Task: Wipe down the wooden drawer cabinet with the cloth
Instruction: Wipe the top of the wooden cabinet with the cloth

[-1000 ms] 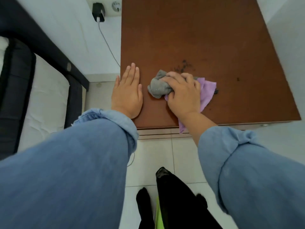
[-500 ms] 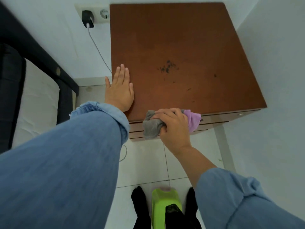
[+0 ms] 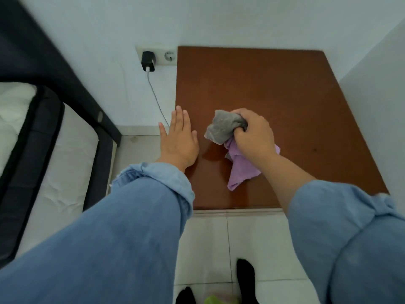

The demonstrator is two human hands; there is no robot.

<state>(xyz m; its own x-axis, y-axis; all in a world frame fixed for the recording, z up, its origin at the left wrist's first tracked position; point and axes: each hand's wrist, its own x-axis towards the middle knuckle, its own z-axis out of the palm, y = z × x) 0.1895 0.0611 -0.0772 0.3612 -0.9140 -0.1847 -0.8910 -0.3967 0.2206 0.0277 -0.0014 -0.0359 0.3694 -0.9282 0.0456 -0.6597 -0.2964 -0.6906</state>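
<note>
The wooden drawer cabinet [image 3: 285,88] fills the upper right, seen from above, its brown top glossy near the front. My right hand [image 3: 254,134] grips a bunched cloth [image 3: 225,128], grey at the left end and purple where it trails toward the front edge, over the left middle of the top. My left hand [image 3: 178,141] lies flat with straight fingers on the top's left edge, a little left of the cloth. The dark smudge seen earlier is hidden or gone; I cannot tell which.
A black charger [image 3: 148,60] sits in a wall socket left of the cabinet, its cable hanging down the wall. A bed with a dark frame [image 3: 54,119] stands at the left. White walls close in behind and to the right. Tiled floor [image 3: 219,242] lies below.
My right hand has carried the cloth from the cabinet's front edge back up onto the top, toward the middle. The left hand stays flat at the left edge. The view has shifted.
</note>
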